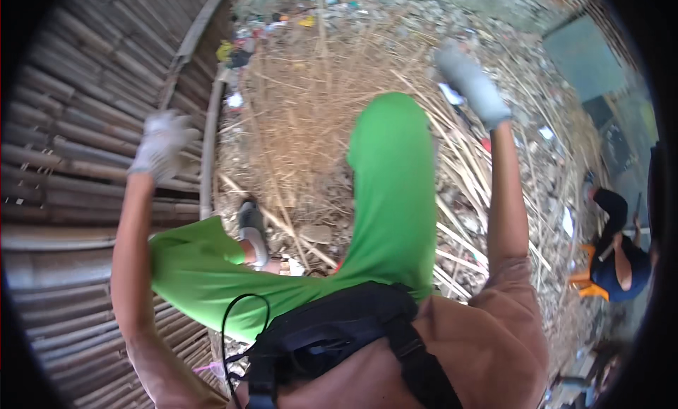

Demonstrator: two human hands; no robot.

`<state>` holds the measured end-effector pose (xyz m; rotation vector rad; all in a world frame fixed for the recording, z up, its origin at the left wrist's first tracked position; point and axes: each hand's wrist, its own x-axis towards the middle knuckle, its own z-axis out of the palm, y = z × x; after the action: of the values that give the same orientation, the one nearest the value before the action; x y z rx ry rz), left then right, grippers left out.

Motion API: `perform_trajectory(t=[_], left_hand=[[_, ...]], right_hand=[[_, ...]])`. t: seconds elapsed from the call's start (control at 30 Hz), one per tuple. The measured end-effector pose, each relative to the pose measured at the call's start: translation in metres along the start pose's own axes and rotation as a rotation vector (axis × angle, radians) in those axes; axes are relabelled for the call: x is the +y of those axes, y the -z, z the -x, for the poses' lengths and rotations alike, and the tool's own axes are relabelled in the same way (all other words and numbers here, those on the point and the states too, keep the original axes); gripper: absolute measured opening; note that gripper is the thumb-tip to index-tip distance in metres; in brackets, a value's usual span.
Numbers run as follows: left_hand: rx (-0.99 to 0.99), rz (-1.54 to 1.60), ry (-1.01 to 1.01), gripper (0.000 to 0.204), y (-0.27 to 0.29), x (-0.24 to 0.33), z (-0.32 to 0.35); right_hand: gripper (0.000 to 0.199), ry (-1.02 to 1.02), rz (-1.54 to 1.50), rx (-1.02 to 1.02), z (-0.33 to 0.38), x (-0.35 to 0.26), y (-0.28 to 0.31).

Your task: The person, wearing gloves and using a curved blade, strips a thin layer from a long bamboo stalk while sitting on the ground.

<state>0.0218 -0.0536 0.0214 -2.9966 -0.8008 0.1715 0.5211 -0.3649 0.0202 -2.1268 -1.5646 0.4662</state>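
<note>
My left hand (pixel 162 145), in a white knit glove, is raised beside a platform of bamboo poles (pixel 78 144). Its fingers are partly bent and apart, and I see nothing held in them. My right hand (pixel 472 84), in a greyish glove, reaches out to the far right above long pale bamboo strips (pixel 462 158). Motion smears its fingers, so whether they grip anything cannot be told. A small white and dark shape shows at the edge of that glove, too blurred to name. Between the hands lies a heap of thin straw-like shavings (pixel 304 105).
My green-trousered legs (pixel 395 197) are bent, with one shoe (pixel 252 229) on the littered ground. Rubble and scraps (pixel 537 98) spread around. At the right a person in dark clothes (pixel 621 268) sits on an orange chair (pixel 590 282). A wall (pixel 480 6) runs along the back.
</note>
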Motion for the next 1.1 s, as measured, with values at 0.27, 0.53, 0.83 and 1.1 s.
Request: perform_trajectory(t=[0.27,0.53,0.83,1.1], left_hand=[[0.079,2.179,0.074,0.092,0.016,0.036,-0.135],[0.123,2.432,-0.298,0.100,0.045,0.133,-0.164],[0.324,2.485,0.242,0.079,0.107,0.167,-0.132],[0.599,-0.015,-0.386,0.090,0.018,0.133,-0.130]], right_hand=[[0.078,0.285,-0.082,0.550,-0.088,-0.101,-0.029],[0.091,0.001,0.218,-0.136,-0.202,-0.147,-0.063],[0.068,0.349,0.167,0.183,-0.161,-0.158,-0.099],[0.077,0.231,-1.405,-0.073,-0.099,-0.167,-0.063]])
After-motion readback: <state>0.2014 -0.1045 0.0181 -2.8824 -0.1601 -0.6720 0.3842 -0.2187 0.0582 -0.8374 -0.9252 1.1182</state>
